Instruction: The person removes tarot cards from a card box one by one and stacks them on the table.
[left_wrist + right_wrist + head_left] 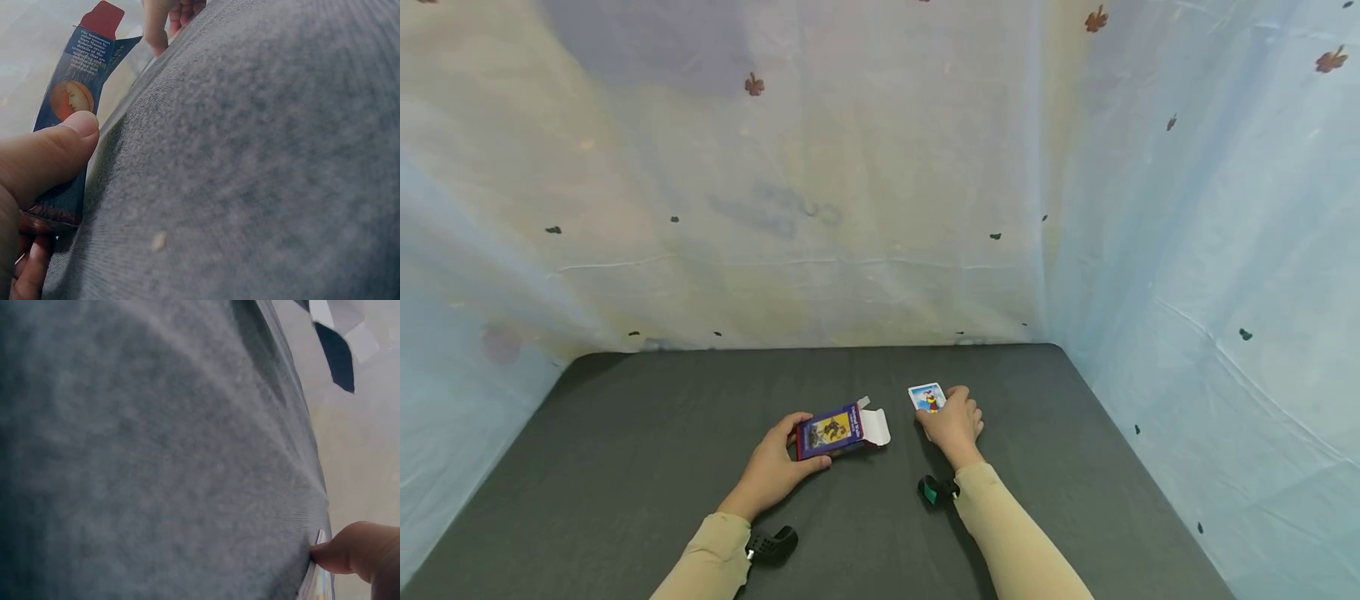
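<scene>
My left hand (769,469) grips a purple-blue card box (829,432) with a yellow picture on its face, thumb along the near side and fingers at the far side. The box's white-lined end flap (876,427) stands open toward the right. In the left wrist view, the thumb presses the printed side of the box (74,65), below a red flap. To the right, my right hand (957,427) holds a small stack of picture cards (926,395) low at the table. The right wrist view shows the thumb on the edge of the cards (317,584); the other fingers are hidden.
A dark grey cloth-covered table (677,417) lies under both hands. Pale translucent sheeting (850,200) with small leaf-like marks hangs behind the table and on both sides. A black strap (772,546) shows at the left wrist, another (934,492) at the right.
</scene>
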{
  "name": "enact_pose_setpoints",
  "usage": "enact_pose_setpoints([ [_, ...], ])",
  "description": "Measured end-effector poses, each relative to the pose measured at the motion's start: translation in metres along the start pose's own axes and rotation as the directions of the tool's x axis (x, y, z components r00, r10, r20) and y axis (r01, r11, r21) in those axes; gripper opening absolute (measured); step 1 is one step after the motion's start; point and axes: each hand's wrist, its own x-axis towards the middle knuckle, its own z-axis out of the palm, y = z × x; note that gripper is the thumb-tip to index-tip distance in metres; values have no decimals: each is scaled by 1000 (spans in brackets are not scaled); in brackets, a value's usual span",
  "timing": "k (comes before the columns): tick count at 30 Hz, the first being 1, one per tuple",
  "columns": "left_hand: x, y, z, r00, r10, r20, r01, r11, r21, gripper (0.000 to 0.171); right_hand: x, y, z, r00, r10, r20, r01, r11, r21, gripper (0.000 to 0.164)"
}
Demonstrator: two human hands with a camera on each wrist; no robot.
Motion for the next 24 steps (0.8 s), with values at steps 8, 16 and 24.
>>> enact_pose_setpoints([
  [8,0,2,-1,1000,-6,7,6,1000,5,84,-2,5,-6,999,-28,36,28,1000,2,70],
  [16,0,4,-1,1000,3,6,-3,1000,2,84,-2,37,-38,949,-124,292,77,983,168,73],
  [24,-1,4,-2,1000,-2,4,2,1000,1,83,-7,46,-43,940,-150,307,117,985,124,67],
])
